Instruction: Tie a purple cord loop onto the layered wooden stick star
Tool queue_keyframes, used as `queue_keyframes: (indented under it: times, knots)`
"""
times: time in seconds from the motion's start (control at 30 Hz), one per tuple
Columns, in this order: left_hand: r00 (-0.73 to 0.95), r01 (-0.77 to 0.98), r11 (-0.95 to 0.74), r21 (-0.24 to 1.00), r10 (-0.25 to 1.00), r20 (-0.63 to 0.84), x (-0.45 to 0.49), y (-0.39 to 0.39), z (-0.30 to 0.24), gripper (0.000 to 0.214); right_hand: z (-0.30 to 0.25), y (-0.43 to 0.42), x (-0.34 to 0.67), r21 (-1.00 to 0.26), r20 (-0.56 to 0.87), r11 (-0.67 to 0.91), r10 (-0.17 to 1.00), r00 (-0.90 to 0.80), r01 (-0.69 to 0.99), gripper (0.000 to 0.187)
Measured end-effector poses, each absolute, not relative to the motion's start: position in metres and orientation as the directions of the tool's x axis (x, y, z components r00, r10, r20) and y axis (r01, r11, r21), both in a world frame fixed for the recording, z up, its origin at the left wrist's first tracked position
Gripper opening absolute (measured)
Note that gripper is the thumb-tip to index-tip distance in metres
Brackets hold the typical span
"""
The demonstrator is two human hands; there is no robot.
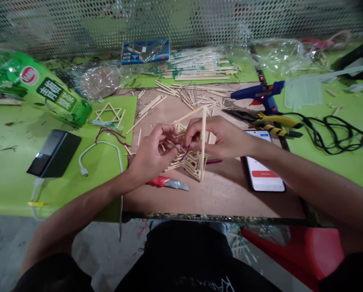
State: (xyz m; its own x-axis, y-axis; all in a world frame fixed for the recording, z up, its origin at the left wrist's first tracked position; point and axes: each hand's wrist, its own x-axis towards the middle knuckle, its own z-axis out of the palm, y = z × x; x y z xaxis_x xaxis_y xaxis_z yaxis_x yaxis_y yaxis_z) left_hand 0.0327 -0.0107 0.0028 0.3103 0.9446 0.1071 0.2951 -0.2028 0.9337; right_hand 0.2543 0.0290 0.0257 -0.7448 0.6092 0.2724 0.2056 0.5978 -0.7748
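A lantern-like frame of bamboo sticks (202,142) stands in the middle of the board, with star-shaped layers at its base. Over it, my left hand (152,152) is closed in a pinch at a thin purple cord (185,154). My right hand (222,136) reaches in behind an upright stick, thumb and forefinger pinched on the same cord. Fingers hide part of the cord and of the frame's inside. Below my left hand lies a box cutter (172,183) with a red handle and its blade out.
A blue glue gun (260,95), yellow-black pliers (269,121) and a lit phone (265,170) lie right. Left are a green bottle (38,87), a power bank (54,153), a white cable (100,143) and a stick star (108,113). Loose sticks (151,106) lie behind the frame.
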Motion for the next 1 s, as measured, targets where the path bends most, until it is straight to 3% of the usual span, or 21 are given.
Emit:
queue_keyframes:
  times: [0.23,0.83,1.0]
  knots:
    - [0.343,0.302,-0.271,0.914,0.926,0.161,0.036,-0.012,-0.001,0.026,0.021,0.03,0.249,-0.792,0.298,0.594,0.576,-0.761,0.139,0.01]
    - [0.363,0.237,-0.176,0.955,0.928,0.081,0.038,-0.013,-0.001,0.045,0.015,0.026,0.247,-0.771,0.324,0.597,0.666,-0.672,0.22,0.006]
    - [0.323,0.211,-0.139,0.968,0.944,0.066,0.038,-0.012,0.001,0.042,0.018,0.029,0.251,-0.78,0.316,0.583,0.68,-0.662,0.227,0.013]
